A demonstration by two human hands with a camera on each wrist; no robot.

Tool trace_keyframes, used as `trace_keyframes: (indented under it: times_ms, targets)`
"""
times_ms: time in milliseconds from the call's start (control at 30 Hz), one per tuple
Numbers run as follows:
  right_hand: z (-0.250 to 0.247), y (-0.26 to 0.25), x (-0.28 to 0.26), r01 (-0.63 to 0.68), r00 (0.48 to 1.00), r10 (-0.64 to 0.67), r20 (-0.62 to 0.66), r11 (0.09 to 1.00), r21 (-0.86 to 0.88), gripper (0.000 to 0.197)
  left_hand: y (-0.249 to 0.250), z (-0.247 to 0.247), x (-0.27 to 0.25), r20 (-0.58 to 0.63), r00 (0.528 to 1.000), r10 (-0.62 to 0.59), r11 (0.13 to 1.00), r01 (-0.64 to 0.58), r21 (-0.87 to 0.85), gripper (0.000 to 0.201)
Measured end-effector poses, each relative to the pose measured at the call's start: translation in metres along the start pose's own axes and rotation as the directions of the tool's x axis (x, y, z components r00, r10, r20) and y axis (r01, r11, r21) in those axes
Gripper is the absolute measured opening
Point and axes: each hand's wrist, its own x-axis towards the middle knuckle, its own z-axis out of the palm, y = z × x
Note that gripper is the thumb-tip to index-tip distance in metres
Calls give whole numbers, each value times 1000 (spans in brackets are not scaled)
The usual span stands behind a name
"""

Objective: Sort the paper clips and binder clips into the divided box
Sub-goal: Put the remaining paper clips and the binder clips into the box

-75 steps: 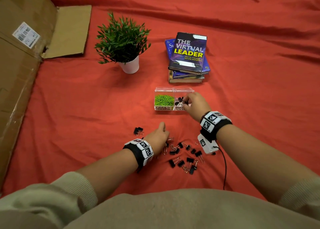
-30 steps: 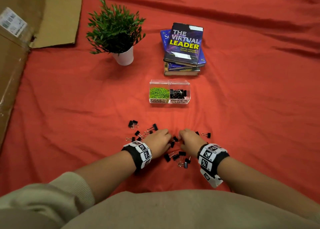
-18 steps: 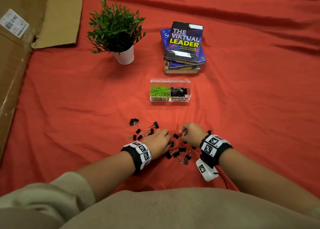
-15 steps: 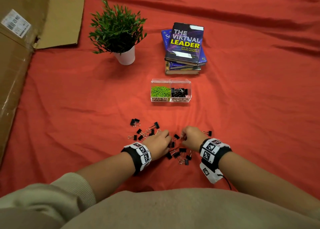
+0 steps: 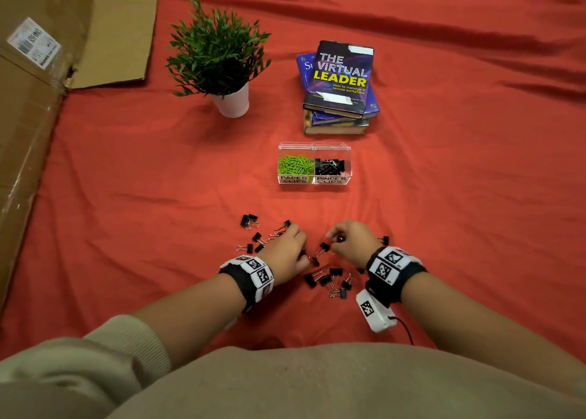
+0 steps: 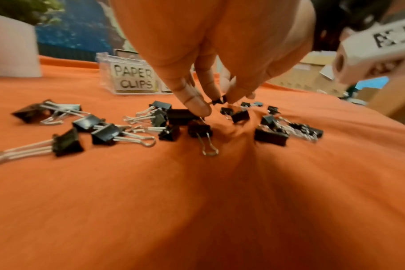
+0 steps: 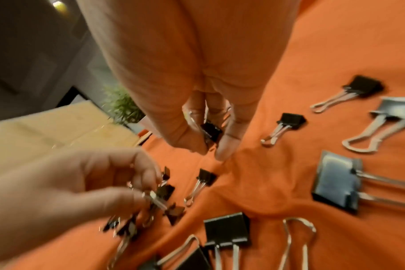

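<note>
A clear divided box (image 5: 295, 180) stands mid-cloth, with green paper clips (image 5: 295, 164) in its left cell and black binder clips (image 5: 331, 165) in its right. Loose binder clips (image 5: 329, 280) lie scattered on the red cloth in front of me. My left hand (image 5: 290, 249) reaches down into the pile, fingers curled, pinching a binder clip (image 7: 161, 193) by its wire. My right hand (image 5: 344, 239) hovers just to the right of it and pinches a small black binder clip (image 7: 210, 131) between thumb and fingers.
A potted plant (image 5: 222, 60) and a stack of books (image 5: 341, 82) stand behind the box. Flattened cardboard (image 5: 38, 101) lies along the left edge. More clips (image 5: 253, 235) lie left of my left hand.
My right hand came back from the box's binder-clip cell to the pile and picked up a clip. My left hand stayed in the pile, shifting slightly forward.
</note>
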Motion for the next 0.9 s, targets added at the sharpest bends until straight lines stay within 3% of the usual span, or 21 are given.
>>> trace_keyframes:
  times_ms: [100, 200, 433, 600, 733, 800, 900]
  targets:
    - [14, -7, 3, 157, 987, -149, 55, 968, -198, 23, -7, -13, 6, -82, 994, -70, 992, 61, -114, 15]
    - [26, -3, -1, 235, 970, -199, 138, 913, -332, 33, -14, -27, 13, -133, 986, -104, 993, 96, -69, 14]
    - [27, 9, -4, 230, 972, -192, 136, 897, -376, 17, -25, -30, 24, -100, 986, -131, 984, 141, 107, 20]
    - [20, 16, -10, 63, 996, -47, 76, 972, -227, 13, -26, -26, 28, -57, 992, -116, 985, 122, 125, 25]
    - [-8, 2, 2, -78, 997, 79, 5, 979, 190, 5, -27, -24, 30, -23, 992, -127, 981, 129, 146, 29]
    - [-33, -13, 22, -57, 992, 82, -93, 966, 252, 5, -27, -24, 29, -13, 990, -142, 978, 142, 152, 27]
    - [-68, -38, 59, 29, 975, 7, -223, 987, 158, 3, -27, -24, 30, -13, 986, -165, 977, 165, 134, 25]
